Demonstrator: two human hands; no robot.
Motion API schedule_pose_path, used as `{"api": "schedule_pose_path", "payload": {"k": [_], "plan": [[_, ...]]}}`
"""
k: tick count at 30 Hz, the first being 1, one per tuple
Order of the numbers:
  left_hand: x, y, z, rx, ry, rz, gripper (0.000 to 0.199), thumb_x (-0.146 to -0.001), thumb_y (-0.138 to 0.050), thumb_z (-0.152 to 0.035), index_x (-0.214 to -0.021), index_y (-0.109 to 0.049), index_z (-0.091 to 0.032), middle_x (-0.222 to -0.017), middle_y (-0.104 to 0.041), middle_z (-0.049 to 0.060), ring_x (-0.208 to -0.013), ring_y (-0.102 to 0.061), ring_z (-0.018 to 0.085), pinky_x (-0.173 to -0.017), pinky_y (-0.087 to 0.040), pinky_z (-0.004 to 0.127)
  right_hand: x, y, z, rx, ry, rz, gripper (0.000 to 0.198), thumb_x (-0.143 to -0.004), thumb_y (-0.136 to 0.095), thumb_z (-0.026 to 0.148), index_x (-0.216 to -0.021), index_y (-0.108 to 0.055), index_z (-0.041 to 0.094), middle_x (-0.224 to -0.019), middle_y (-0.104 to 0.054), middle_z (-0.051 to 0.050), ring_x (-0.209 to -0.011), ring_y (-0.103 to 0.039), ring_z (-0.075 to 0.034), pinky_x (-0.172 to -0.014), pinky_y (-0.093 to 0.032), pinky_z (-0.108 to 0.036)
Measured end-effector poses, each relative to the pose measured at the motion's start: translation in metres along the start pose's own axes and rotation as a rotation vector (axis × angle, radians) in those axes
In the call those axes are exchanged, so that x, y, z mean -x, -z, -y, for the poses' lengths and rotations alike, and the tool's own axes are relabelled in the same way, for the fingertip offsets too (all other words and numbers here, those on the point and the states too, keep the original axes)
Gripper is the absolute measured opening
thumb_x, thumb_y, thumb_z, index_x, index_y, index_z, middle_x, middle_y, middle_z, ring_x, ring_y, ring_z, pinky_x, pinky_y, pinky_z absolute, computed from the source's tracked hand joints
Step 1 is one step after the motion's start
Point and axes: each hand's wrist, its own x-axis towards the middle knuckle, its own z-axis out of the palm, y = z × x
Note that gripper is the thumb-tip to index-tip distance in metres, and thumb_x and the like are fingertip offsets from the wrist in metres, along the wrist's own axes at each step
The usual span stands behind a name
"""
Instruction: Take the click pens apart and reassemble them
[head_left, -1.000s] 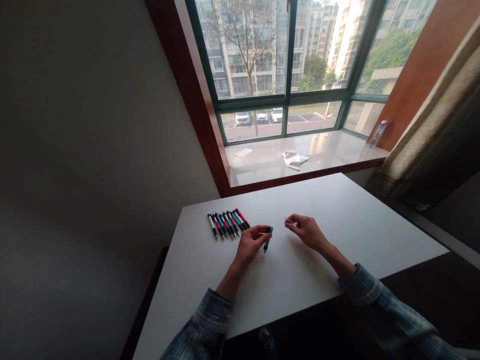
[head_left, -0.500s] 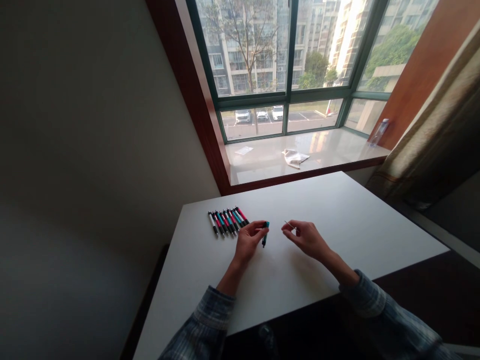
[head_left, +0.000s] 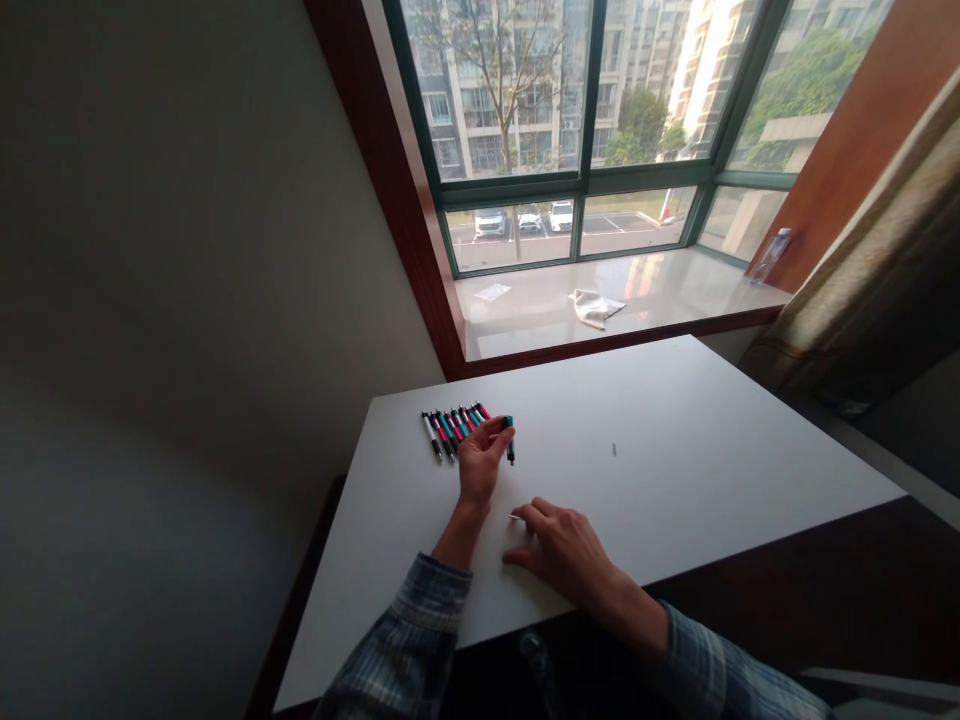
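Observation:
My left hand [head_left: 480, 465] is closed in a pinch around a teal and black pen piece [head_left: 511, 440], held nearly upright above the table. Just left of and behind it, several click pens [head_left: 439, 435] with white, pink and teal barrels lie in a row, partly hidden by my fingers. Nearer the table's front edge is my right hand [head_left: 562, 550], low over the surface with thumb and index finger apart. A thin pale stick [head_left: 515, 517] shows at its index fingertip; its rest is hidden. A small grey piece [head_left: 613, 449] lies alone farther right.
The white table [head_left: 720, 430] meets the wall on the left and a windowsill [head_left: 540, 335] behind. On the sill are a crumpled cloth [head_left: 596, 308], a flat paper [head_left: 493, 292] and a clear bottle [head_left: 770, 257]. A curtain [head_left: 847, 250] hangs at the right.
My right hand has come down and left toward me, its thumb and index finger now apart. The small grey piece shows on the table. My left hand has shifted slightly left with the pen piece.

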Motion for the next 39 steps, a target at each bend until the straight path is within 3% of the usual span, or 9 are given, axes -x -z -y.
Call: {"api": "schedule_pose_path", "payload": {"k": [3, 6, 11, 16, 20, 27, 32, 36, 39], "plan": [[-0.001, 0.001, 0.000, 0.012, 0.001, -0.024, 0.040, -0.069, -0.088, -0.034, -0.103, -0.079, -0.016, -0.095, -0.078, 0.007, -0.082, -0.069, 0.017, -0.078, -0.056, 0.030, -0.003, -0.001, -0.001, -0.018, 0.025, 0.005, 0.013, -0.099, -0.065, 0.033, -0.098, -0.075, 0.023, -0.094, -0.074, -0.005, -0.075, -0.071, -0.019, -0.068, -0.049, -0.026], [0.000, -0.001, 0.000, 0.008, -0.007, -0.002, 0.037, -0.069, -0.088, -0.032, -0.101, -0.079, -0.017, -0.096, -0.078, 0.006, -0.083, -0.069, 0.016, -0.079, -0.056, 0.030, -0.001, -0.001, -0.004, -0.060, 0.036, -0.014, 0.018, -0.100, -0.063, 0.028, -0.087, -0.073, 0.022, -0.091, -0.073, -0.004, -0.073, -0.070, -0.017, -0.067, -0.048, -0.025], [0.003, -0.003, -0.001, -0.031, -0.004, 0.037, 0.036, -0.072, -0.086, -0.033, -0.104, -0.079, -0.018, -0.100, -0.078, 0.007, -0.087, -0.070, 0.018, -0.082, -0.057, 0.032, 0.000, 0.002, -0.018, -0.208, 0.039, -0.174, 0.017, -0.103, -0.057, 0.031, -0.095, -0.070, 0.024, -0.102, -0.072, -0.006, -0.080, -0.070, -0.019, -0.071, -0.050, -0.028], [0.006, -0.006, -0.004, -0.062, 0.009, 0.136, 0.032, -0.072, -0.086, -0.032, -0.100, -0.080, -0.018, -0.096, -0.079, 0.008, -0.085, -0.071, 0.019, -0.079, -0.058, 0.032, -0.015, 0.036, -0.052, -0.502, -0.068, -0.372, 0.028, -0.102, -0.054, 0.046, -0.092, -0.068, 0.024, -0.085, -0.074, -0.004, -0.075, -0.069, -0.021, -0.073, -0.052, -0.031], [0.011, -0.010, -0.007, -0.113, 0.027, 0.245, 0.031, -0.072, -0.086, -0.033, -0.099, -0.081, -0.018, -0.093, -0.079, 0.008, -0.081, -0.072, 0.019, -0.072, -0.057, 0.031, -0.043, 0.069, -0.079, -0.624, -0.115, -0.484, 0.036, -0.091, -0.066, 0.057, -0.090, -0.073, 0.022, -0.083, -0.075, -0.005, -0.073, -0.067, -0.021, -0.069, -0.052, -0.031], [0.013, -0.009, -0.012, -0.143, 0.040, 0.312, 0.032, -0.073, -0.085, -0.035, -0.100, -0.081, -0.018, -0.096, -0.080, 0.009, -0.085, -0.072, 0.022, -0.073, -0.057, 0.032, -0.076, 0.072, -0.102, -0.842, -0.208, -0.416, 0.060, -0.080, -0.068, 0.074, -0.088, -0.075, 0.016, -0.072, -0.069, -0.005, -0.047, -0.042, -0.010, -0.042, -0.032, -0.025], [0.013, -0.009, -0.010, -0.154, 0.046, 0.324, 0.031, -0.073, -0.085, -0.035, -0.100, -0.081, -0.018, -0.094, -0.079, 0.009, -0.081, -0.072, 0.020, -0.071, -0.057, 0.031, -0.073, 0.058, -0.104, -0.849, -0.225, -0.449, 0.061, -0.080, -0.066, 0.076, -0.090, -0.075, 0.016, -0.071, -0.068, -0.005, -0.049, -0.046, -0.012, -0.043, -0.035, -0.025], [0.015, -0.010, -0.009, -0.200, 0.054, 0.365, 0.032, -0.074, -0.084, -0.034, -0.101, -0.082, -0.017, -0.090, -0.078, 0.009, -0.077, -0.070, 0.020, -0.065, -0.054, 0.029, -0.073, 0.065, -0.100, -0.844, -0.194, -0.424, 0.054, -0.077, -0.078, 0.065, -0.098, -0.078, 0.016, -0.060, -0.064, 0.000, -0.049, -0.045, -0.012, -0.046, -0.035, -0.025], [0.016, -0.010, -0.010, -0.210, 0.053, 0.374, 0.032, -0.075, -0.084, -0.035, -0.102, -0.082, -0.017, -0.090, -0.078, 0.010, -0.077, -0.069, 0.020, -0.065, -0.053, 0.029, -0.077, 0.075, -0.093, -0.862, -0.133, -0.418, 0.048, -0.074, -0.084, 0.057, -0.101, -0.078, 0.018, -0.067, -0.068, -0.001, -0.052, -0.049, -0.012, -0.050, -0.040, -0.026]]}}
